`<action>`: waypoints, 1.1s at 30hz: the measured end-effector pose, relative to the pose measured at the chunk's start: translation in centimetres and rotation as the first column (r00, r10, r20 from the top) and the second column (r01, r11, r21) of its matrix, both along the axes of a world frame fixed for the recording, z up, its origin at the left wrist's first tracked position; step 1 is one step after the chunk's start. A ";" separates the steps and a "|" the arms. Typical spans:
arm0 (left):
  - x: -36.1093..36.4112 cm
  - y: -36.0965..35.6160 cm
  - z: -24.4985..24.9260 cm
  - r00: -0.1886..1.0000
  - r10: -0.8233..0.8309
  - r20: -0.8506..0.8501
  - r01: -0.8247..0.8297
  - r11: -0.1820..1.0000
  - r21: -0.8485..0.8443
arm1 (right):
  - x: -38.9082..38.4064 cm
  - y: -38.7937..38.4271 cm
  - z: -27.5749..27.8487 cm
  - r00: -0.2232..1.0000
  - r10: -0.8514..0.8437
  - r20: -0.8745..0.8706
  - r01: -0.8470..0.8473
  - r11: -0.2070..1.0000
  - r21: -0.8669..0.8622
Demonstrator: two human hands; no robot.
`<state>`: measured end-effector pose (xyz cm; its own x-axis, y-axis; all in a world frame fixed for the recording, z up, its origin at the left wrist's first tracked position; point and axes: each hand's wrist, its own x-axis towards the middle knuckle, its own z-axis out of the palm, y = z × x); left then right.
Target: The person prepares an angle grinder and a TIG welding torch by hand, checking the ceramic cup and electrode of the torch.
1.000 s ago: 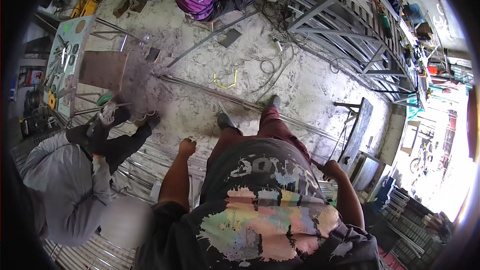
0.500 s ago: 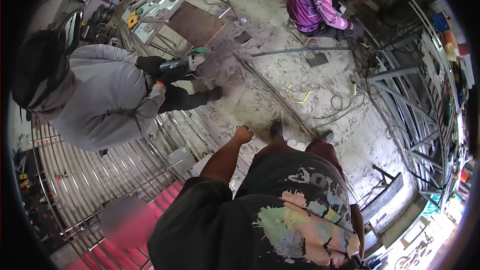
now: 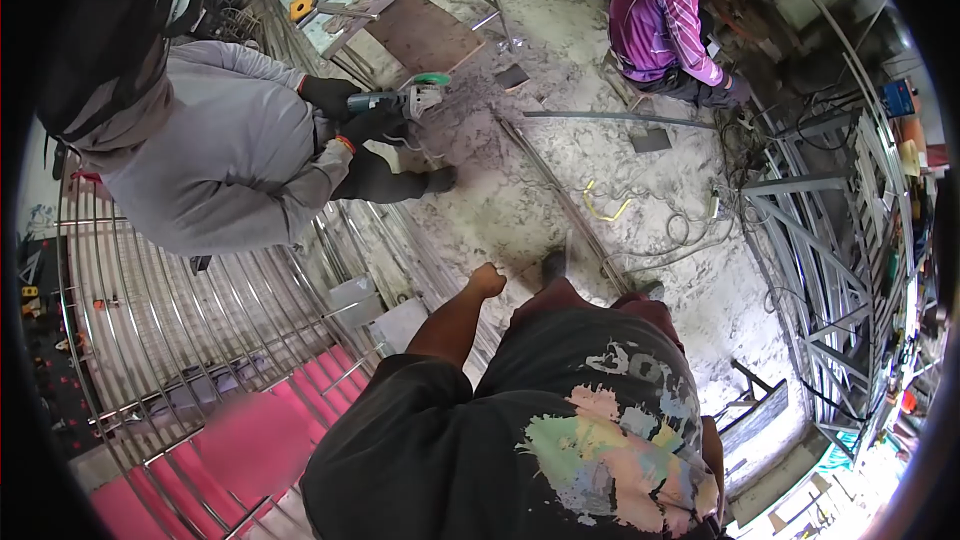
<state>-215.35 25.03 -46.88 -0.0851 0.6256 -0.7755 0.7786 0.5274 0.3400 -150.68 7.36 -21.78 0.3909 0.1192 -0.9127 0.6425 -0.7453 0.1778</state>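
Note:
My left hand (image 3: 488,281) is held out in front of me with its fingers curled into a fist, and nothing shows in it. It hangs over the dusty floor, left of my shoes, touching nothing. Of my right arm only a strip of forearm (image 3: 712,445) shows beside my dark printed shirt (image 3: 600,440); the right hand is out of sight. Long thin metal bars (image 3: 565,202) lie on the floor beyond my feet.
At the left a person in grey (image 3: 220,150) holds an angle grinder (image 3: 385,102) in gloved hands. Another person in purple (image 3: 660,15) sits low at the back. A tool-covered table (image 3: 335,25), a barred metal frame (image 3: 190,310), a yellow bent piece (image 3: 605,212) and stacked metal frames (image 3: 810,240) stand or lie around.
The whole view has shifted slightly, with the table and both people sitting further right. The grinder's green disc shows more openly. My left hand stays in a fist.

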 end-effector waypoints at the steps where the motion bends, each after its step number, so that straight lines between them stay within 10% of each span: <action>1: 0.0 -0.1 -0.2 1.000 -0.019 0.003 0.019 1.000 0.010 | 0.1 0.1 0.0 1.000 0.005 -0.002 -0.005 1.000 0.001; 33: 3.9 2.7 -0.8 0.986 -0.162 0.037 0.158 0.983 0.093 | -0.4 -4.8 2.2 0.987 -0.159 -0.001 0.159 0.987 0.008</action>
